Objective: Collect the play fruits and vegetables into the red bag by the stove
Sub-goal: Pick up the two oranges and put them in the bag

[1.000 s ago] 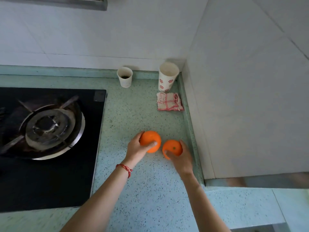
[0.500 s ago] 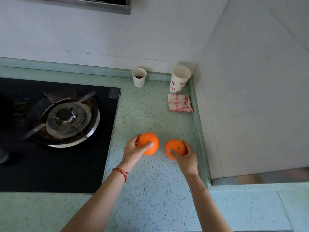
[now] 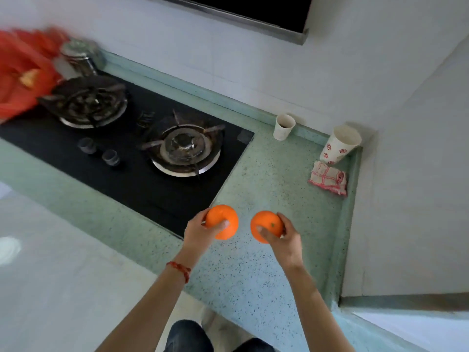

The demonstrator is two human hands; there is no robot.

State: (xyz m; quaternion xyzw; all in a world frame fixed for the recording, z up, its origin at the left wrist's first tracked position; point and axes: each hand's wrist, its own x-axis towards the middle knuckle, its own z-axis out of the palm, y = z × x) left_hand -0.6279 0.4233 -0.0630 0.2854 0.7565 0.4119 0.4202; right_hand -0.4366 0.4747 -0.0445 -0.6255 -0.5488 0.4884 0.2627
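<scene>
My left hand (image 3: 196,233) grips a play orange (image 3: 222,221), held above the green speckled counter (image 3: 253,270) near the stove's front right corner. My right hand (image 3: 285,237) grips a second play orange (image 3: 266,226) beside it, with a small gap between the two fruits. The red bag (image 3: 22,74) shows blurred at the far left, beyond the black stove (image 3: 127,153), with something yellow on or in it.
The stove has two burners (image 3: 182,148) and two knobs. A metal pot (image 3: 81,57) stands by the bag. Two paper cups (image 3: 284,127) and a folded checked cloth (image 3: 328,180) sit in the right corner against the white walls. A range hood (image 3: 253,13) hangs above.
Both hands have lifted the oranges off the counter and drawn slightly apart. My view has swung left and tilted, which brings the second burner, the pot and the red bag into sight.
</scene>
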